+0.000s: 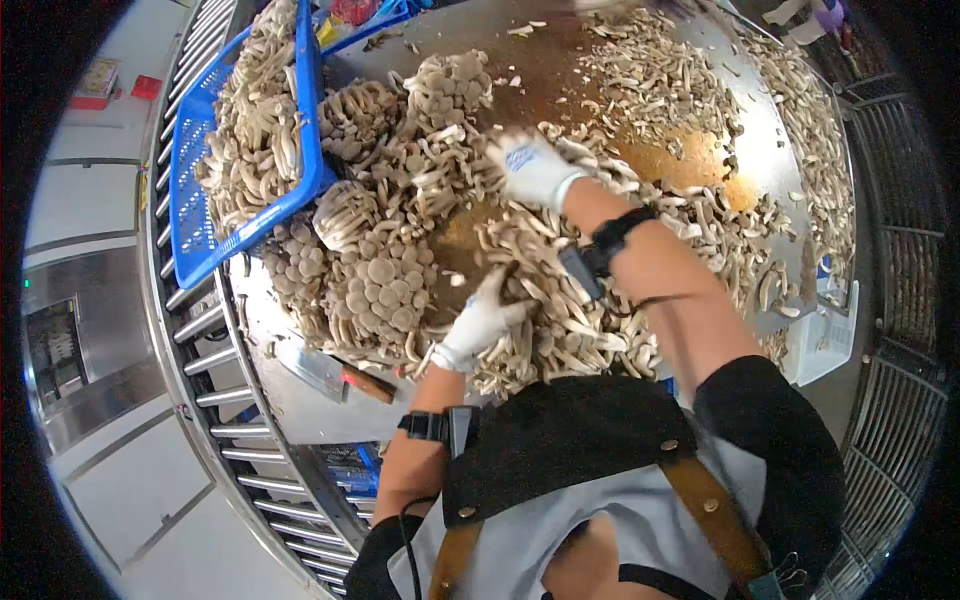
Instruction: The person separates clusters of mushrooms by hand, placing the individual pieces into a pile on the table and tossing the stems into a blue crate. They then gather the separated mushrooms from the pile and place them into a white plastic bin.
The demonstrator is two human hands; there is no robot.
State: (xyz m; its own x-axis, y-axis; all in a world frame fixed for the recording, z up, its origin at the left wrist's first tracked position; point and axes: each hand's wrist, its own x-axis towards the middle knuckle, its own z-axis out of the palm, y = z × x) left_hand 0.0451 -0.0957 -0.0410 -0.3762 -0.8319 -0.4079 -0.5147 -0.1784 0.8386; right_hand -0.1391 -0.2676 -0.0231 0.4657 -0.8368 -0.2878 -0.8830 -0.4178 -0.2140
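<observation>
My left hand [485, 322], in a white glove, has its fingers apart at the edge of a pile of loose mushrooms [590, 325]. Farther out, my right hand [535, 170], also gloved, reaches over the mushrooms at the middle of the metal table [530, 75]; its fingertips are smeared by motion. Left of both hands stand uncut mushroom clusters [380, 290] with round grey-brown caps. Near the table's left front edge lies a knife with a brown handle [368, 383] and a broad blade [308, 368].
A blue basket [310, 110] full of mushrooms stands at the left, above a roller conveyor [215, 350]. More loose mushroom pieces [665, 75] cover the far right of the table. A white bin [830, 335] sits beyond the right edge, near metal racks [905, 400].
</observation>
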